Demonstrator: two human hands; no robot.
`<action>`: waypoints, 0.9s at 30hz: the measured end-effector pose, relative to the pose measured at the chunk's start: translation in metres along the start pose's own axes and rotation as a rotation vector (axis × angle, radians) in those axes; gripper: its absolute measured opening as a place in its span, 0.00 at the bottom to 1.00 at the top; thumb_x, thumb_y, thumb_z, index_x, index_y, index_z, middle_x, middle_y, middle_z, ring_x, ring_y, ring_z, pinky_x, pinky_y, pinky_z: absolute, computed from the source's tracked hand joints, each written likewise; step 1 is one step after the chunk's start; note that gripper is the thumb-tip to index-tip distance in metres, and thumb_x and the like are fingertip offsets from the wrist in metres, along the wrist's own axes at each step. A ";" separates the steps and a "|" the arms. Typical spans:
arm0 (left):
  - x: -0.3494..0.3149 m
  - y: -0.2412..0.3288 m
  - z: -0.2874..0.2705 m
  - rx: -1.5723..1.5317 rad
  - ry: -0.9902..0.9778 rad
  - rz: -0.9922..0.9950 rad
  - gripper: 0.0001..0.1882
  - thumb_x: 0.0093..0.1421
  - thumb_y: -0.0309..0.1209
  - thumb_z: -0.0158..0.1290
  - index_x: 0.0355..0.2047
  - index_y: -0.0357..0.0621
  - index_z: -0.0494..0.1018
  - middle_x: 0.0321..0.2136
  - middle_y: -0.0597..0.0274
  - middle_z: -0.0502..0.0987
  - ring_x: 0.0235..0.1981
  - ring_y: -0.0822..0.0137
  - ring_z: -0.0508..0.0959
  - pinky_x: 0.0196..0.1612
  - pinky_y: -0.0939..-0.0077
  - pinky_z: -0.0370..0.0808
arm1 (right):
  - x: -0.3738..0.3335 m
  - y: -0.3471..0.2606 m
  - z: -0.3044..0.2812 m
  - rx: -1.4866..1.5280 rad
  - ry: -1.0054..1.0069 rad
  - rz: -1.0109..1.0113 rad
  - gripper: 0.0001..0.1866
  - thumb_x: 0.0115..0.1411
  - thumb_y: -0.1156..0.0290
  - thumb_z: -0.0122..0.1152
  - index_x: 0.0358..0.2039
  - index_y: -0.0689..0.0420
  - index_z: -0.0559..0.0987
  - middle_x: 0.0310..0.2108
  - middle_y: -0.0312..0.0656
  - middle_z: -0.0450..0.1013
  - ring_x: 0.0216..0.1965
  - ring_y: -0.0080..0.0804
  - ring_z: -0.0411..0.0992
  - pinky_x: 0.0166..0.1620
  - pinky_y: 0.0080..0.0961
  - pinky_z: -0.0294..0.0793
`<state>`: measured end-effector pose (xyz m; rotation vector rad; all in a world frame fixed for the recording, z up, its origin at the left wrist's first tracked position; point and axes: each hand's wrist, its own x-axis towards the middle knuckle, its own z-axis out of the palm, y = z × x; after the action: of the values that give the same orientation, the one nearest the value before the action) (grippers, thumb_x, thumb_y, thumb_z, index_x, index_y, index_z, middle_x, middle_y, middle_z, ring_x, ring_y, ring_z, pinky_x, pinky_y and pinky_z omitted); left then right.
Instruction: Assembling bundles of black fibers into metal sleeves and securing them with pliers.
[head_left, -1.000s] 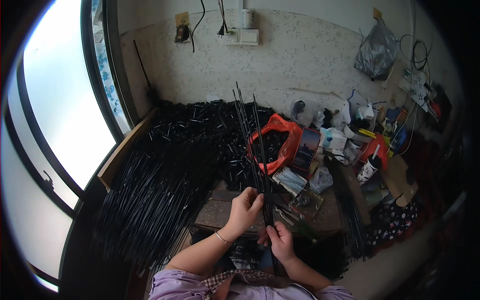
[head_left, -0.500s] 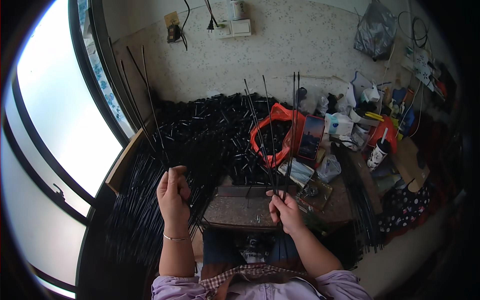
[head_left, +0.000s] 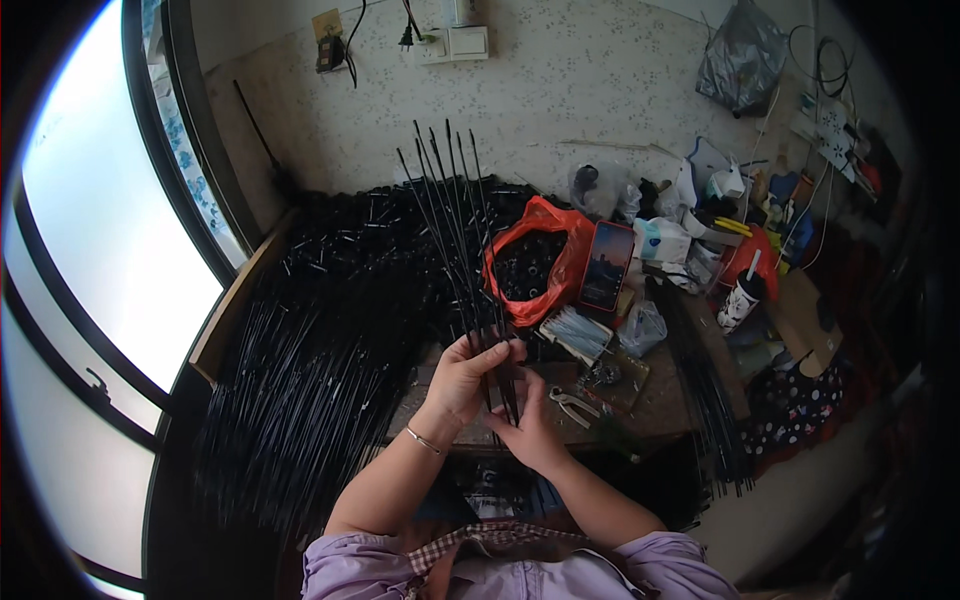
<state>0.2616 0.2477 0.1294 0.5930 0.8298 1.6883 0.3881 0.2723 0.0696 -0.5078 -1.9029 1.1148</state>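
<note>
Several thin black rods (head_left: 455, 225) stand nearly upright in a loose bundle in front of me, their upper ends fanned apart. My left hand (head_left: 465, 380) is closed round the bundle, thumb across it. Just below and to the right, my right hand (head_left: 528, 428) also grips the lower part of the rods, its fingers partly hidden behind them. Many more long black rods (head_left: 290, 400) lie side by side on the left of the bench. Behind the held bundle is a heap of small black cylindrical parts (head_left: 390, 215).
A red plastic bag (head_left: 570, 245) of black rings stands beside a phone (head_left: 607, 265). Pliers (head_left: 573, 407) lie on the wooden bench (head_left: 650, 420) near my right hand. Further right are a patterned cup (head_left: 740, 300) and another rod bundle (head_left: 700, 390). A window (head_left: 110, 200) borders the left.
My hands were apart, each holding a few rods. Now they have come together at the middle, and the rods form one bundle. The left hand moved right, the right hand slightly left.
</note>
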 end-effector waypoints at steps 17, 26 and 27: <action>-0.052 -0.065 -0.033 1.115 -0.636 0.642 0.13 0.48 0.25 0.56 0.37 0.43 0.75 0.29 0.59 0.77 0.31 0.61 0.77 0.38 0.72 0.74 | 0.022 0.041 -0.041 1.203 -0.445 1.100 0.40 0.58 0.37 0.28 0.48 0.66 0.65 0.45 0.56 0.67 0.45 0.46 0.69 0.47 0.42 0.69; -0.024 -0.115 -0.089 1.308 -0.300 0.641 0.15 0.46 0.28 0.57 0.37 0.43 0.73 0.39 0.58 0.75 0.44 0.54 0.72 0.52 0.59 0.66 | 0.098 0.068 -0.026 0.478 0.064 0.588 0.39 0.58 0.38 0.32 0.54 0.60 0.62 0.53 0.50 0.62 0.51 0.44 0.65 0.54 0.35 0.61; -0.024 -0.125 -0.104 1.426 -0.259 0.590 0.23 0.45 0.36 0.60 0.43 0.45 0.71 0.43 0.55 0.72 0.48 0.51 0.69 0.56 0.55 0.60 | 0.096 0.039 -0.034 0.723 -0.126 0.604 0.40 0.58 0.38 0.30 0.55 0.62 0.62 0.53 0.52 0.63 0.54 0.46 0.62 0.58 0.36 0.55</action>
<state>0.2674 0.2192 -0.0327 2.1191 1.7224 1.1901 0.3603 0.3757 0.0888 -0.6093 -1.3138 2.1455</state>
